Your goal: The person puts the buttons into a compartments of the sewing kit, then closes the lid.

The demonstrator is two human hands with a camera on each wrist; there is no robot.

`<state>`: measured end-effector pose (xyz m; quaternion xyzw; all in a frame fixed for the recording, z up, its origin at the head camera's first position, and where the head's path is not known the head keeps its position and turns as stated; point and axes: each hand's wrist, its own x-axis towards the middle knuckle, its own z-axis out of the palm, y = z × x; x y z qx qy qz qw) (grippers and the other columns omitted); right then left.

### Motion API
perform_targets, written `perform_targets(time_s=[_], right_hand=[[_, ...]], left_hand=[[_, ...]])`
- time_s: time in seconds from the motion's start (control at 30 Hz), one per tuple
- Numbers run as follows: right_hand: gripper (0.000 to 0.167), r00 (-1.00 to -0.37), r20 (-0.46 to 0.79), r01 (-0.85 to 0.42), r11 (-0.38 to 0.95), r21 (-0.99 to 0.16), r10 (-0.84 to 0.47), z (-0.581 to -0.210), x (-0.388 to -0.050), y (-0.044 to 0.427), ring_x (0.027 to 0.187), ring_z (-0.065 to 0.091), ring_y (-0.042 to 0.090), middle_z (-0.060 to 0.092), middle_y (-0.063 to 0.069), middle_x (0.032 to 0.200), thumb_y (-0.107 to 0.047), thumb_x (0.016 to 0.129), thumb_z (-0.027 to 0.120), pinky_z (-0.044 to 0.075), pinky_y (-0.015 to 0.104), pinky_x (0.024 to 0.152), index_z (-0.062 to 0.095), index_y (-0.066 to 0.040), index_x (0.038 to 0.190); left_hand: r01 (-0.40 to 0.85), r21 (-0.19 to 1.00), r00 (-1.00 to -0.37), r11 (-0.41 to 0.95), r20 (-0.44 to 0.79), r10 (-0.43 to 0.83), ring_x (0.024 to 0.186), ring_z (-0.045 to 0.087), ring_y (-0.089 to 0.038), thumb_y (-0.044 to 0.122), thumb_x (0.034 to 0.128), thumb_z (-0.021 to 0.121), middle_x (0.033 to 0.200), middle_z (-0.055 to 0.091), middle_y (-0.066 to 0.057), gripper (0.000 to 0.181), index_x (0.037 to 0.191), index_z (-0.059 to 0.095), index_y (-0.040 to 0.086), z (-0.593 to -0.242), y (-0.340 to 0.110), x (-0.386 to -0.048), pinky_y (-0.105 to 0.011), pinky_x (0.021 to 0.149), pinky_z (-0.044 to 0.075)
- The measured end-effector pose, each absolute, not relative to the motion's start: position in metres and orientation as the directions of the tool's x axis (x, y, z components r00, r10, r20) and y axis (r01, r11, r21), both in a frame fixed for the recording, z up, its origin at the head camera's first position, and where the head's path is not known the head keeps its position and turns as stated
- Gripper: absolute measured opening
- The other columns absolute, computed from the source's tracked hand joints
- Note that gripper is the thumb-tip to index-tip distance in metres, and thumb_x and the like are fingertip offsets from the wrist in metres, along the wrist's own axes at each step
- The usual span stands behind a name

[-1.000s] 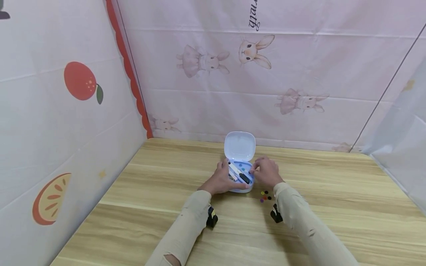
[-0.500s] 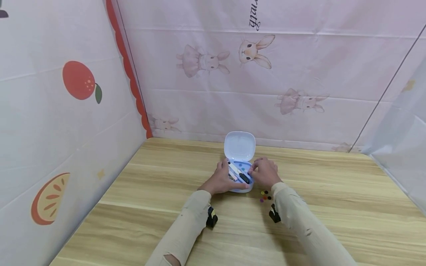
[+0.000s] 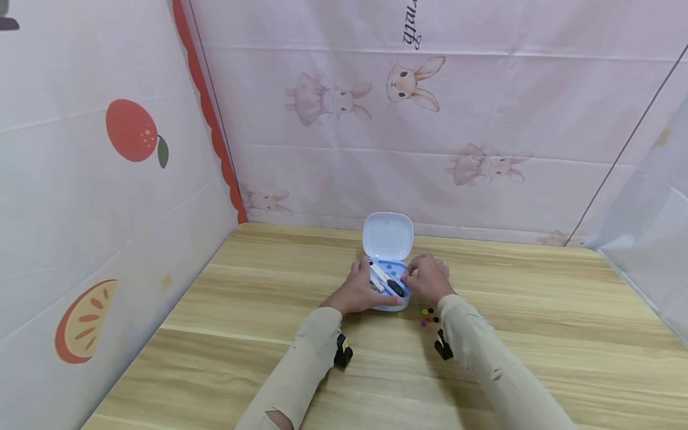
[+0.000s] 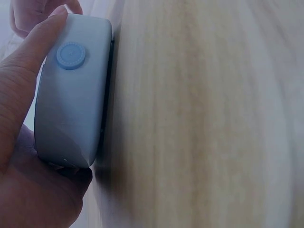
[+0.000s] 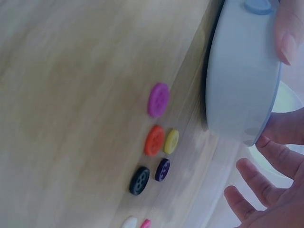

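Observation:
My left hand (image 3: 357, 291) grips the left side and front of a small sewing box (image 4: 71, 109), its thumb along the front wall beside a round blue catch (image 4: 71, 55). The box's white lid (image 3: 388, 236) stands up at the back. Inside the blue tray lie a slim white tool with a black end (image 3: 395, 288) and a few small teal buttons (image 3: 389, 267). My right hand (image 3: 429, 278) reaches over the right rim, with thumb and forefinger together at the tray (image 5: 285, 142); the box wall and the fingers hide whether anything is between their tips.
Several loose buttons lie on the wooden table (image 3: 510, 334) in front of the box: purple (image 5: 158, 99), orange (image 5: 154, 140), yellow (image 5: 171, 141), two dark ones (image 5: 139, 180), and a white one (image 5: 129, 222). Patterned cloth walls (image 3: 344, 179) stand behind and beside the table.
My right hand has shifted slightly left, its fingertips further into the tray. A dark spot seen at those fingertips a second ago is now out of sight. The left hand keeps its grip on the box.

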<state>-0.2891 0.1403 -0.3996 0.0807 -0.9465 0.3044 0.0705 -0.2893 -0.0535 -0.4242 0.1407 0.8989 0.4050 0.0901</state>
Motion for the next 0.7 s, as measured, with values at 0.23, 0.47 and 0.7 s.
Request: perform_targets(time_s=[0.23,0.47,0.7], right_hand=[[0.009,-0.977,0.183,-0.198,0.799,-0.568,-0.112,-0.3998,-0.2904,0.1415,0.118,0.049,0.037,0.068,0.015,0.116,-0.009,0.087,0.071,0.029,0.060,0.100,0.077,-0.005,0.083],[0.008,-0.979,0.171,-0.191,0.799,-0.570,-0.112,-0.3999,-0.2899,0.1407,0.120,0.049,0.037,0.069,0.012,0.113,-0.010,0.088,0.073,0.027,0.063,0.105,0.078,-0.005,0.083],[0.009,-0.973,0.195,-0.216,0.788,-0.576,-0.124,-0.4023,-0.2916,0.1424,0.118,0.054,0.037,0.071,0.013,0.112,-0.012,0.089,0.073,0.028,0.064,0.106,0.079,-0.004,0.087]], left_hand=[[0.184,0.754,-0.943,0.631,-0.045,0.329,0.132,0.037,-0.028,0.062,0.0717,0.085,0.161,0.016,-0.012,0.136,0.164,-0.004,0.017,-0.4229,-0.0536,-0.2885,-0.050,0.111,0.036],[0.196,0.760,-0.941,0.620,-0.032,0.337,0.133,0.036,-0.028,0.061,0.0725,0.085,0.161,0.014,-0.012,0.134,0.164,-0.003,0.017,-0.4233,-0.0541,-0.2868,-0.050,0.112,0.035],[0.193,0.757,-0.943,0.624,-0.034,0.332,0.139,0.033,-0.029,0.061,0.0733,0.085,0.165,0.007,-0.011,0.134,0.164,-0.005,0.017,-0.4271,-0.0542,-0.2870,-0.051,0.114,0.032]])
